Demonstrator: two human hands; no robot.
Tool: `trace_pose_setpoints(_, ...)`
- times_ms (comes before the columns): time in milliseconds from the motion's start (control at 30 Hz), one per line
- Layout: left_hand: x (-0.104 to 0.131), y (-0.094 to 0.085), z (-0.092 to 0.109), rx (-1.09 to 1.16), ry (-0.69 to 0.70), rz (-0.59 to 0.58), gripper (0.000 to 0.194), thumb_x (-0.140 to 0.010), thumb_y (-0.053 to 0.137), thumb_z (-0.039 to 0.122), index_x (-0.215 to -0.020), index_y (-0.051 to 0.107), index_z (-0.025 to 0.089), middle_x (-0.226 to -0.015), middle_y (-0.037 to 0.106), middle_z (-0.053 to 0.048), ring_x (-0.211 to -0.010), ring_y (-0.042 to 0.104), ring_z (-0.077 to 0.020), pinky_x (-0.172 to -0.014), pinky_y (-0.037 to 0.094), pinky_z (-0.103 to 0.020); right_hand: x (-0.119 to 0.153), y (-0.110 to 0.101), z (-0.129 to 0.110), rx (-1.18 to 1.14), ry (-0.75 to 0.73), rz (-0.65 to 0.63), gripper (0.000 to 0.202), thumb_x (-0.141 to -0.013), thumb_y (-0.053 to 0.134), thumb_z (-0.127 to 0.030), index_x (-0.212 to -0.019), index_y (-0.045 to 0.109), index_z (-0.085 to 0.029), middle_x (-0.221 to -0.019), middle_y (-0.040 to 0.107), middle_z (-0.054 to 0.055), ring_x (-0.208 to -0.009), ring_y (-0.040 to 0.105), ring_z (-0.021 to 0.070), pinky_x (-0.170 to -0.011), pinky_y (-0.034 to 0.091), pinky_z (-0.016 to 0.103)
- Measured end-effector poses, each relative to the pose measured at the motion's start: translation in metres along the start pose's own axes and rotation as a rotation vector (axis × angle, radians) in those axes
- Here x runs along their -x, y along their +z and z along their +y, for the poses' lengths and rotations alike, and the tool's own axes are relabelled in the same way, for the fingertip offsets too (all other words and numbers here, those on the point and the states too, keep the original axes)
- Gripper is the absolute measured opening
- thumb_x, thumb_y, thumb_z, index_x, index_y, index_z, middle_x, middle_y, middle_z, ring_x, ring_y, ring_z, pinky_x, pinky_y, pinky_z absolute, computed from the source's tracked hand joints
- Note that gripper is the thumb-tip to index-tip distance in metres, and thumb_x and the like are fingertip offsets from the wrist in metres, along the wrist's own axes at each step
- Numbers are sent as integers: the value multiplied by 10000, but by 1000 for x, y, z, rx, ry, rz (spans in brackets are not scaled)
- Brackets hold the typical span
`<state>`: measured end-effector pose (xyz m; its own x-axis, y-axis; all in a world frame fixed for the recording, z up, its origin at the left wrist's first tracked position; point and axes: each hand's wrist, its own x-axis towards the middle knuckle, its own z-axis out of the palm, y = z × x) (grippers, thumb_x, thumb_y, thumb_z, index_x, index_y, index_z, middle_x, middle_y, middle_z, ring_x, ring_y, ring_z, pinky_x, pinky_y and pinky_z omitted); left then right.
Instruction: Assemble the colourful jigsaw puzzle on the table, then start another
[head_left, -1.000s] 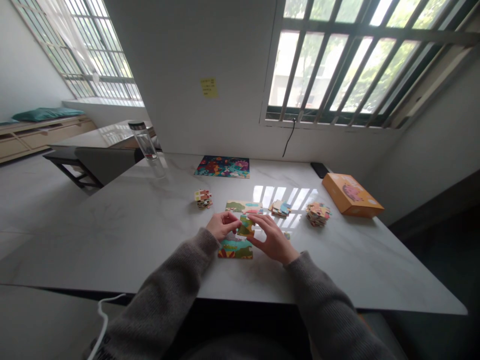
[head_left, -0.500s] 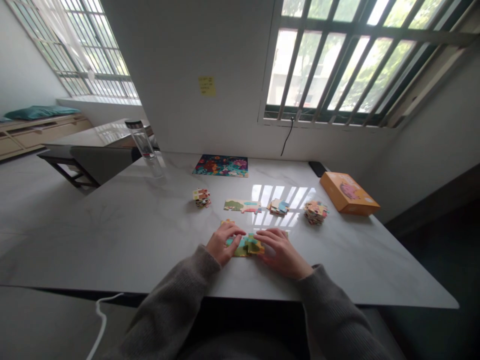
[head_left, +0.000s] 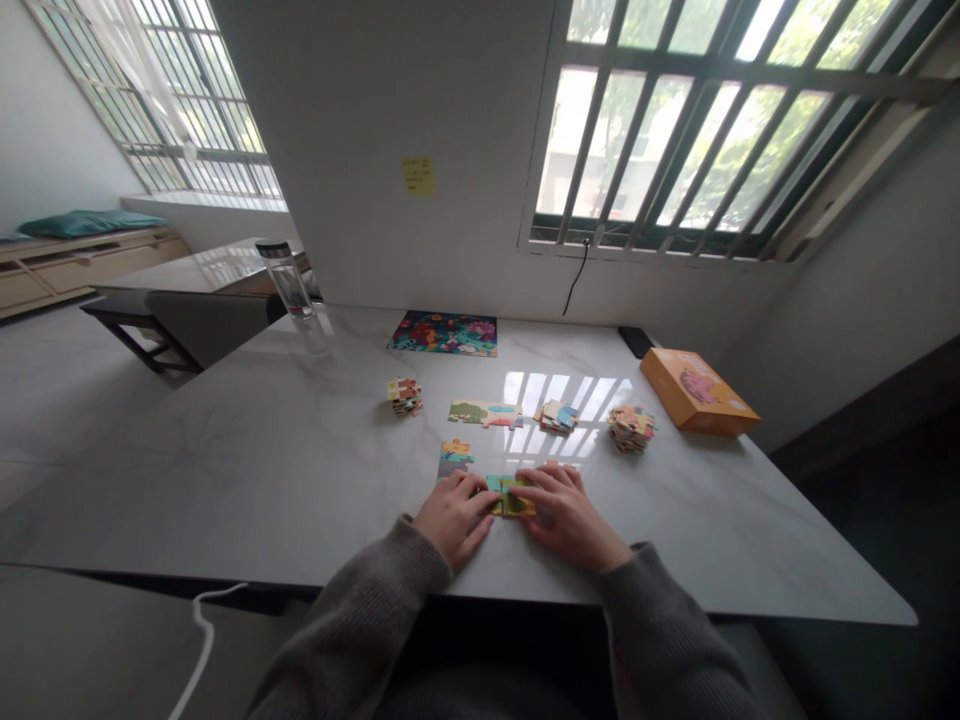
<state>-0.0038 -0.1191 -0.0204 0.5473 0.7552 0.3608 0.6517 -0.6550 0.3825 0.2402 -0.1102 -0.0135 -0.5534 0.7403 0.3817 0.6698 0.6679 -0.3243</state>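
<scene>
Just in front of me, two green and yellow puzzle pieces point(head_left: 517, 503) lie side by side on the table, a thin dark seam between them. My left hand point(head_left: 455, 515) covers much of the left piece, fingertips on top and thumb at its near edge. The right piece is pinched by my right hand point(head_left: 568, 515), index finger on top and thumb at its side. Beyond my left hand lies a joined orange, blue and grey puzzle section point(head_left: 456, 457). Another piece point(head_left: 562, 466) shows partly behind my right fingers.
Farther back lie a joined puzzle strip point(head_left: 486, 413), piece stacks at left point(head_left: 405, 395), middle point(head_left: 557, 416) and right point(head_left: 631, 428), and a dark picture sheet point(head_left: 444, 333). An orange box point(head_left: 699, 391), a black phone-like object point(head_left: 635, 342) and a glass bottle point(head_left: 285, 280) stand around.
My left hand has shifted slightly right and nearer, uncovering the orange and grey section. The right piece, tilted over its neighbour before, now lies flatter beside it.
</scene>
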Motion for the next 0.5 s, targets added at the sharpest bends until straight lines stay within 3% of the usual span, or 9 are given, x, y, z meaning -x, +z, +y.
trace_pose_setpoints(267,2,1,0,-65,11,-48,341,-913,579,283,-1244,651,243,-1180,607,-101,-1073,484,-300,-938,446,-484,1,1,-1,0,9,-38,384,-876,657,-201,-1239,674,-323,-1323,624,59,-1208,513,289,-1063,384,549)
trace_pose_setpoints(500,3,1,1,-51,48,-56,327,-934,557,274,-1251,637,264,-1253,638,-60,-1107,481,-293,-968,399,-469,2,2,-7,-55,-11,-23,415,-904,612,-161,-1276,656,-340,-1299,599,77,-1188,521,280,-1031,481,529)
